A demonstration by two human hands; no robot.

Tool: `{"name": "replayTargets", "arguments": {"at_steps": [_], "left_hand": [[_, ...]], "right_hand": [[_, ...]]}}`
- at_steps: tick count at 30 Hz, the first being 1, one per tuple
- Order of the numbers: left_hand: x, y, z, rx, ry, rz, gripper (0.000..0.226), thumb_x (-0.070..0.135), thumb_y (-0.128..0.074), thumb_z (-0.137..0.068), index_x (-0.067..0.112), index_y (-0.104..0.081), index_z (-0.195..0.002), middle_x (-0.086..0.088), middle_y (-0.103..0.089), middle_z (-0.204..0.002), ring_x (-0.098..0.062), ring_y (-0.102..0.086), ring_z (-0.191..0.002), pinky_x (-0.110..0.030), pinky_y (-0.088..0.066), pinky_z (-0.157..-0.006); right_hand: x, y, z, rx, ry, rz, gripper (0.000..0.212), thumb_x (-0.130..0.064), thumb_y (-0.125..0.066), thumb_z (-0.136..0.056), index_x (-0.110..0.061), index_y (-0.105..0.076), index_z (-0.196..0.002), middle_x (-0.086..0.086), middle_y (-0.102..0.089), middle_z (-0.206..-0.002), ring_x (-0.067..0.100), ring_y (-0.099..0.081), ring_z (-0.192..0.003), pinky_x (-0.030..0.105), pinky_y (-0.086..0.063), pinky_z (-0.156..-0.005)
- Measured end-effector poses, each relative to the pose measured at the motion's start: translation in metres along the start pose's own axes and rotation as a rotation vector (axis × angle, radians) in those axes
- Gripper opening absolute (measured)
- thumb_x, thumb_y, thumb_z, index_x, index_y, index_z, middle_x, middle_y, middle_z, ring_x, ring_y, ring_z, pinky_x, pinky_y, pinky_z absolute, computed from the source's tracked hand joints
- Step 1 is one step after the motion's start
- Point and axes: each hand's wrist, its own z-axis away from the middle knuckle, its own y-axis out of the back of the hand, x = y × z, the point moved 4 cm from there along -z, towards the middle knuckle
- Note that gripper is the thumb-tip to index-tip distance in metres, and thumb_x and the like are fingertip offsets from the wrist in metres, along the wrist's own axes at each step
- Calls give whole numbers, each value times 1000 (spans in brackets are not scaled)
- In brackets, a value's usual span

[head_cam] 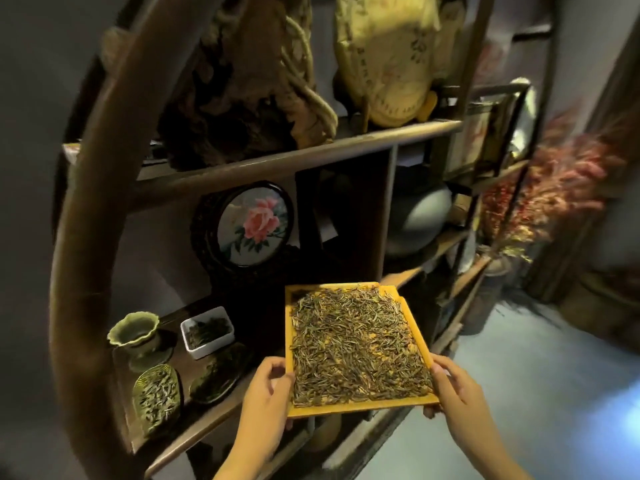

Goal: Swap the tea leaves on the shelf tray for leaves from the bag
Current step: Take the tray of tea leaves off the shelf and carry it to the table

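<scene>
Yellow tray of tea leaves held in both hands at the front of the shelf.

Left hand (268,393) grips the tray (356,408) at its near left edge and right hand (450,389) at its near right corner, holding it roughly level in front of the lower shelf (207,415), far end over the shelf. Tea leaves (356,344) cover it in a thin, even layer. No bag is in view, so whether these are the old leaves or fresh ones cannot be told. A white dish (207,332), green cup (135,332) and leaf-shaped plates (157,398) sit to the left.
</scene>
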Motion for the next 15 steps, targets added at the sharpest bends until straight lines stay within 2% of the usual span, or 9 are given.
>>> {"name": "replayTargets", "arguments": {"at_steps": [4,5,9,11,13,15], "left_hand": [[5,-38,7,-169,-26,42,12,13,-46,-98,17,-57,-96,-4,-75,-73,-20,-70,-60,-26,-50,-45],[6,-50,8,-208,-35,42,12,13,-46,-98,18,-57,-96,-5,-75,-74,-20,-71,-61,-28,-51,-48],[18,-107,20,-402,-49,87,7,14,-53,-95,19,-58,-95,-21,-72,-78,-41,-69,-75,-53,-53,-68],[24,-140,28,-492,-67,106,7,10,-53,-95,13,-58,-98,-16,-73,-77,-34,-70,-72,-48,-55,-65],[31,-175,42,-592,-94,105,12,3,-49,-95,11,-58,-97,-6,-75,-74,-19,-71,-64,-31,-55,-54],[38,-209,62,-694,-123,63,13,5,-49,-95,14,-58,-96,-9,-73,-72,-22,-67,-62,-30,-52,-53]], "right_hand": [[3,46,34,150,-34,29,25,-18,-40,-100,-17,-65,-101,5,-62,-57,18,-56,-46,29,-49,-45],[4,58,43,189,-43,38,24,-19,-40,-100,-18,-65,-102,6,-62,-57,19,-57,-46,29,-49,-45],[0,118,90,408,-41,109,23,-17,-43,-99,-21,-65,-100,5,-64,-55,17,-59,-43,23,-49,-42],[-4,146,117,501,-41,139,22,-18,-44,-99,-21,-66,-101,6,-64,-56,18,-60,-44,27,-50,-44],[-6,173,148,604,-44,150,21,-17,-45,-98,-18,-66,-101,6,-64,-56,19,-59,-43,27,-50,-44],[-8,198,181,707,-49,129,20,-15,-46,-98,-13,-66,-100,5,-63,-56,17,-57,-42,24,-47,-41]]}}
